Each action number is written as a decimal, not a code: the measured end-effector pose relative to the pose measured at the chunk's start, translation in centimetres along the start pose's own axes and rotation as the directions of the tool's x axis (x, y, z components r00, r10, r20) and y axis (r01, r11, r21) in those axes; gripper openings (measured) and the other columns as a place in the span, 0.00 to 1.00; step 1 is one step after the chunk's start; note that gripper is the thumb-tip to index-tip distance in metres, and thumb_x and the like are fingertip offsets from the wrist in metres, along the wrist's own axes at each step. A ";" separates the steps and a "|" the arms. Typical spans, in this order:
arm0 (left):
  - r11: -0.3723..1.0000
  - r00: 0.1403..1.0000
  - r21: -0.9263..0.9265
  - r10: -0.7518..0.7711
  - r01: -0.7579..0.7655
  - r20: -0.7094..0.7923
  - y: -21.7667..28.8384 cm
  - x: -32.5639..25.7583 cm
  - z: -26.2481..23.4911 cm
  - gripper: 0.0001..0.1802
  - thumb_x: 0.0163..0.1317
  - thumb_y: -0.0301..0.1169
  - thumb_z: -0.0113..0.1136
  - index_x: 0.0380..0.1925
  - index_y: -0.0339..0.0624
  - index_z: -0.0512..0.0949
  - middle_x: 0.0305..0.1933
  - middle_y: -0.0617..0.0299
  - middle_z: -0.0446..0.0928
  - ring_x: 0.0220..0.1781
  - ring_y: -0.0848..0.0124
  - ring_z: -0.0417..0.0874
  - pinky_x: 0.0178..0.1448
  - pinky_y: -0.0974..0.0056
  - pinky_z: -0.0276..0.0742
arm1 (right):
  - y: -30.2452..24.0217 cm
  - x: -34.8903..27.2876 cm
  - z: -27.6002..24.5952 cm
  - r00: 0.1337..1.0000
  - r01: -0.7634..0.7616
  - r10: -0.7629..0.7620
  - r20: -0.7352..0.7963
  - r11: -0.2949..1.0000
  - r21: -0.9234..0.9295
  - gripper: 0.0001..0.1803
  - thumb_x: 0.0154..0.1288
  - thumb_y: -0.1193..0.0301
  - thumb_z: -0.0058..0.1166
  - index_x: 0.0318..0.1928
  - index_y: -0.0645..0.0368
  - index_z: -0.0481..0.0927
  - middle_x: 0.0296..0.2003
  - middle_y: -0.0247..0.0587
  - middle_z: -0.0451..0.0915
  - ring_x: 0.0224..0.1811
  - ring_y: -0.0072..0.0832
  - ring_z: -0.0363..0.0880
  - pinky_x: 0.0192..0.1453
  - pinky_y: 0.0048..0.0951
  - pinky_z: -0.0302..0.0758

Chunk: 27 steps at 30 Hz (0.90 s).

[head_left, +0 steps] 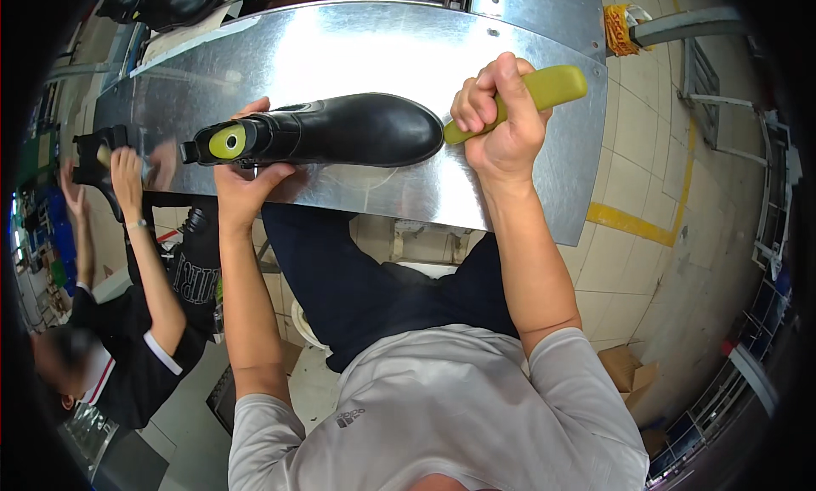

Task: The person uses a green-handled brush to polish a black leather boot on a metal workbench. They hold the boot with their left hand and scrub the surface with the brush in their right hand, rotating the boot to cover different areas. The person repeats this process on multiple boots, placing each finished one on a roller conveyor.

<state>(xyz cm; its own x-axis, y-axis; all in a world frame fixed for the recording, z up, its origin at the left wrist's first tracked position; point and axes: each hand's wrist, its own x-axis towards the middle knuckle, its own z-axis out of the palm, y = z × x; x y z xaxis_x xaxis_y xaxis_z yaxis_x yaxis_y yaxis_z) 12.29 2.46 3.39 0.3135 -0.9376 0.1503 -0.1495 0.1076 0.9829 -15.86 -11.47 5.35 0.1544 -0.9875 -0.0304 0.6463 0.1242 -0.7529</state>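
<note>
Boot: 1 black ankle boot (357, 130) lay on its side on the metal worktable (340, 49), toe toward the person's right, opening toward the left; a yellow-green shoe last (227, 141) showed in the opening.
Left hand: the left hand (246, 181) was closed around the boot's ankle end, thumb below, fingers over the top.
Right hand: the right hand (501, 121) was fisted around a yellow-green tool handle (544, 90); its narrow end met the boot's toe, contact point too small to settle.
Table surface: bare reflective sheet metal lay beyond the boot toward the far edge; bare metal also lay right of the fist up to the table's right edge.
Near edge: the boot sat close to the table's near edge, with the left wrist crossing that edge.
Left neighbour: 1 co-worker in black sleeves (153, 321) held a second black boot (98, 155) at the table's left end, well apart from the first boot.
Far corner: 1 black shoe (170, 2) rested beyond the table's far-left corner.
Floor: tiled floor with a yellow line (633, 223) lay right of the table; a cardboard box (629, 376) stood near the person's right elbow.
</note>
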 end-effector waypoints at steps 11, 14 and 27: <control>0.997 0.999 -0.064 0.044 -0.046 -0.023 -1.0 -0.7 1.2 0.45 0.43 0.25 0.85 0.64 0.34 0.74 0.64 0.55 0.76 0.61 0.68 0.80 0.66 0.62 0.77 | -0.1 0.9 1.5 0.997 -0.059 0.052 -0.063 0.991 -0.121 0.17 0.72 0.62 0.64 0.30 0.55 0.72 0.17 0.27 0.64 0.16 0.16 0.60 0.21 0.23 0.60; 0.994 1.000 -0.110 -0.007 0.006 -0.016 -0.2 -0.7 1.8 0.45 0.44 0.24 0.85 0.64 0.34 0.73 0.59 0.57 0.79 0.57 0.69 0.82 0.64 0.63 0.79 | -0.3 0.9 1.9 0.989 -0.062 0.096 0.112 0.961 -0.271 0.18 0.74 0.61 0.61 0.29 0.54 0.72 0.18 0.28 0.65 0.17 0.18 0.60 0.23 0.24 0.59; 0.985 0.930 0.101 -0.098 0.142 -0.355 0.8 -8.6 6.1 0.38 0.46 0.23 0.85 0.59 0.36 0.75 0.57 0.58 0.80 0.59 0.68 0.82 0.66 0.62 0.78 | 1.6 -1.3 -0.7 0.984 0.130 -0.141 0.106 0.986 0.105 0.10 0.76 0.71 0.55 0.33 0.56 0.72 0.20 0.31 0.67 0.19 0.20 0.63 0.25 0.24 0.63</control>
<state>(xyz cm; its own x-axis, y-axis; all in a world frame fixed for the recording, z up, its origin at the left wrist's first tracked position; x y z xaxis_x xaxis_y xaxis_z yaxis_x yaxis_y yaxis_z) 3.71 8.55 2.21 0.6390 -0.7648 0.0815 -0.1972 -0.0605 0.9785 -15.57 -10.02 3.70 0.1402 -0.9793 0.1462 0.7359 0.0043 -0.6770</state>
